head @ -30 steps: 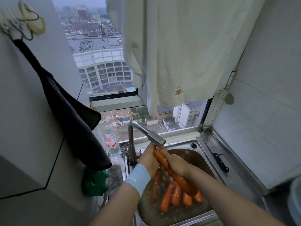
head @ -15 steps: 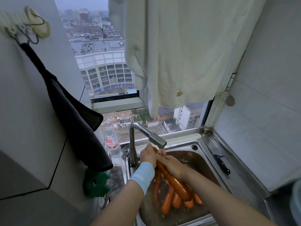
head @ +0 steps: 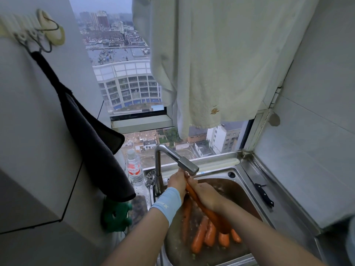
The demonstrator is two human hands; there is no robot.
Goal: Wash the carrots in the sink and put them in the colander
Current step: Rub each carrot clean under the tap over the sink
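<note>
A long orange carrot (head: 215,217) slants under the square head of the steel faucet (head: 187,165). My left hand (head: 177,181), with a light blue wristband, grips its thin upper end right below the spout. My right hand (head: 204,194) is wrapped around its middle. The thick lower end hangs over the steel sink (head: 247,196). Several more carrots (head: 201,235) lie in murky water at the sink's bottom. No colander is in view.
A black-handled knife (head: 264,194) lies on the steel drainboard to the right. A water bottle (head: 134,169) and a sink strainer (head: 149,178) stand left of the faucet. A dark cloth (head: 90,135) hangs on the left wall, a pale towel (head: 211,64) over the window.
Both hands and the held carrot have stayed under the spout; my right hand slid up the carrot toward my left hand. The view shifted slightly.
</note>
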